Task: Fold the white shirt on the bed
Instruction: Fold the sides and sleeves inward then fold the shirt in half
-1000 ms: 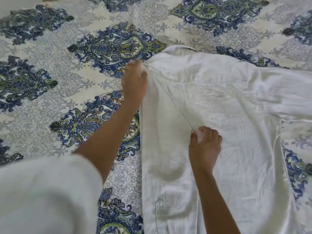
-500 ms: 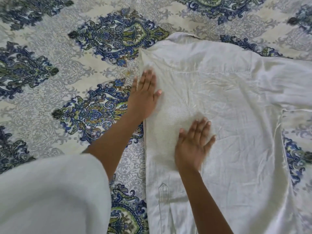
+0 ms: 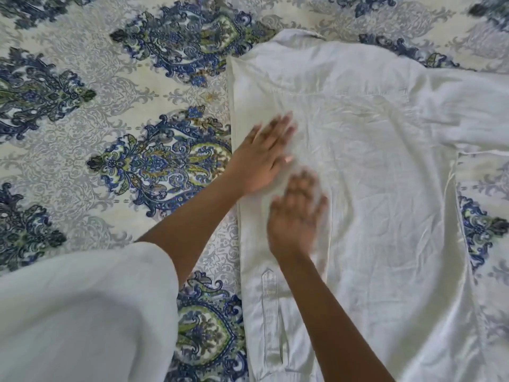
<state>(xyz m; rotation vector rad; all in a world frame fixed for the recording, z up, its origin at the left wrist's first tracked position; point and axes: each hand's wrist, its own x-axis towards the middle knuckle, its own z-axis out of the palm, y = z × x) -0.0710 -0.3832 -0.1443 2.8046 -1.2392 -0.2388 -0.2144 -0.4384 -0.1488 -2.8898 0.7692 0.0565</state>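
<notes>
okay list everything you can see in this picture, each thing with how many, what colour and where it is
white long-sleeved fabric shirt: one, white, spread flat on the right part of the bed, collar at the far end, one cuffed sleeve laid along its left-hand edge.
patterned quilted bedspread: one, cream with grey scrolls and blue-green medallions, under the shirt and across the whole view.
loose white garment sleeve: one, white, on the person's left arm, lower left corner.
left hand: one, fingers straight, flat on the shirt's left-hand edge.
right hand: one, motion-blurred, fingers spread on the shirt, just nearer than the left hand.
</notes>
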